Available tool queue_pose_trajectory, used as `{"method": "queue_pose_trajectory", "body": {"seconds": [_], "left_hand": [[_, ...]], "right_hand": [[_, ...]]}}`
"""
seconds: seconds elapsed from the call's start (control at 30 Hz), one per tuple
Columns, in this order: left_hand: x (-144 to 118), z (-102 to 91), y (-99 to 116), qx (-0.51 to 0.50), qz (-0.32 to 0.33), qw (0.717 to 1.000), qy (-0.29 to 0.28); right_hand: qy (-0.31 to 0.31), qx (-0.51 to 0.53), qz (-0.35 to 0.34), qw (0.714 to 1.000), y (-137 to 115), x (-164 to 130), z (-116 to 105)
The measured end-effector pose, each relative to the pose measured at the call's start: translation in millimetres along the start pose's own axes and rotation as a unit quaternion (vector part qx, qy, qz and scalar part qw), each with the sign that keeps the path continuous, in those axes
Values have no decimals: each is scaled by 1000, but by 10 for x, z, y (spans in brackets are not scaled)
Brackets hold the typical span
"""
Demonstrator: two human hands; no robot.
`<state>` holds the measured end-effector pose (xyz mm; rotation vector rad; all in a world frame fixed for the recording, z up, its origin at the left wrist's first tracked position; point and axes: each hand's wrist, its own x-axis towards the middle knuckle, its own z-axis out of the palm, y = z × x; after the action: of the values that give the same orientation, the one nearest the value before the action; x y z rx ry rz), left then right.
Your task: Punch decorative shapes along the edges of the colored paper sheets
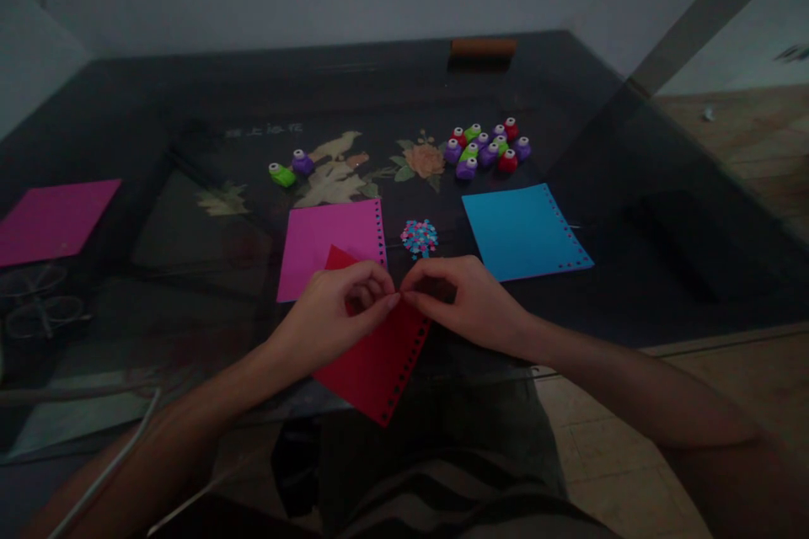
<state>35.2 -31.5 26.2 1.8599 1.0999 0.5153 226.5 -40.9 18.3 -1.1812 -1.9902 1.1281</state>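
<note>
A red sheet of paper (383,362) is tilted over the table's front edge, with punched holes along its right side. My left hand (325,307) pinches its upper edge between thumb and index finger. Right beside it, the thumb and index finger of my right hand (477,299) are closed at the same edge, the tips nearly meeting. Anything small between the fingertips is too hidden to make out. Just beyond the hands lies a pile of pink and blue paper bits (419,237). A pink sheet (334,232) with holes on its right side lies partly under the red one.
To the right is a blue sheet (524,232), holed along two edges. Several small purple, green and red craft punches (490,152) cluster behind it; a green punch (282,175) and a purple punch (302,162) stand left. Another pink sheet (56,219) lies far left, a brown roll (483,49) at the back.
</note>
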Motion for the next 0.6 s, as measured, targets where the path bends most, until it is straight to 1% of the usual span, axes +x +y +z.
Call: {"method": "queue_pose_trajectory", "body": {"seconds": [0.07, 0.27, 0.6], "left_hand": [[-2, 2, -10, 7, 14, 1000, -1], [11, 17, -34, 65, 52, 996, 23], [7, 2, -27, 90, 61, 994, 30]], "right_hand": [[1, -1, 0, 1000, 4, 2, 3], [2, -11, 3, 1000, 4, 4, 11], [-7, 15, 20, 1000, 10, 5, -5]]}}
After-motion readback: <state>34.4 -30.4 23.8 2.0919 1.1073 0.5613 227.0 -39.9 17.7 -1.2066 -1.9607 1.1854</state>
